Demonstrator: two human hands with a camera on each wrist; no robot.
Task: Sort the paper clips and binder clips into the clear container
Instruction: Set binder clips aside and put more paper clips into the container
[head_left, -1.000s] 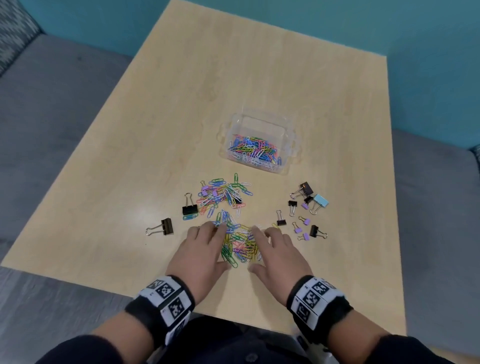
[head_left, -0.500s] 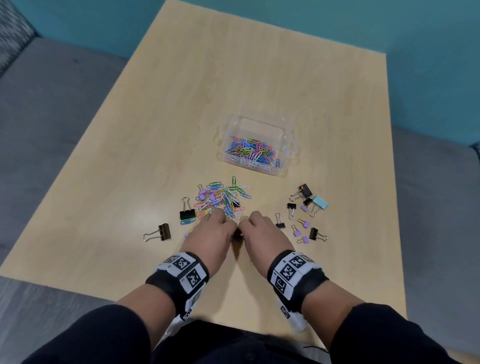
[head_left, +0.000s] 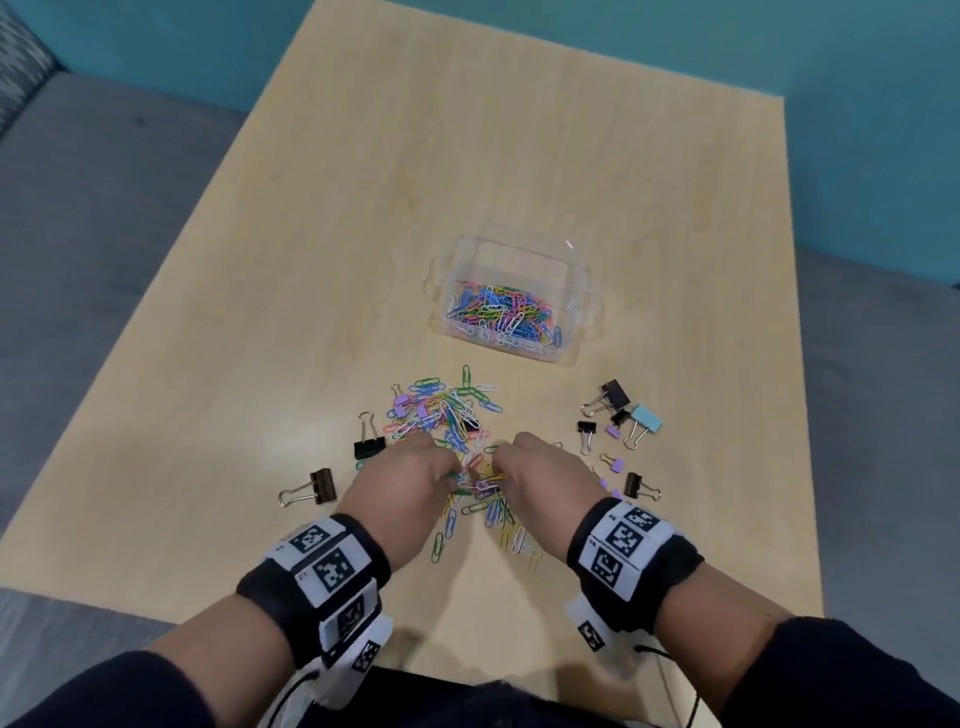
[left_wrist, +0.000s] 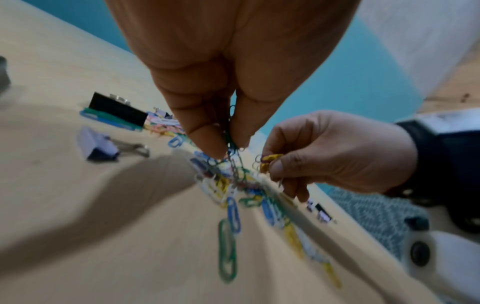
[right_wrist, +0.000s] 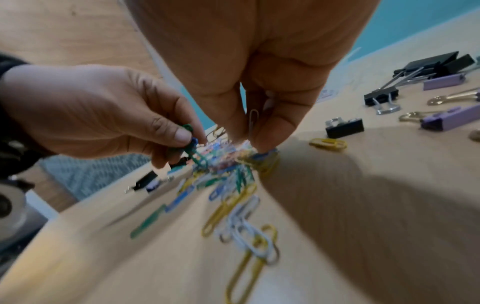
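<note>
A clear container (head_left: 579, 291) holding several coloured paper clips stands mid-table. Closer to me lie two heaps of loose paper clips: one far heap (head_left: 441, 410) and a near one (head_left: 483, 514) between my hands. My left hand (head_left: 415, 478) pinches a bunch of paper clips (left_wrist: 230, 139), lifted just off the table. My right hand (head_left: 540, 483) pinches paper clips (right_wrist: 253, 119) too, with yellow ones showing (left_wrist: 269, 160). Black binder clips (head_left: 370, 441) lie to the left. Black, purple and light-blue binder clips (head_left: 618, 415) lie to the right.
The wooden table (head_left: 363, 208) stands between grey seats (head_left: 93, 208), with a teal wall behind. A brown binder clip (head_left: 311, 488) lies near the table's left edge. Black sleeves and marker wristbands (head_left: 322, 566) cover my forearms.
Both hands went from flat, raking the near heap together, to fingers closed on bunches of clips; they have lifted slightly, leaving a trail of clips on the table.
</note>
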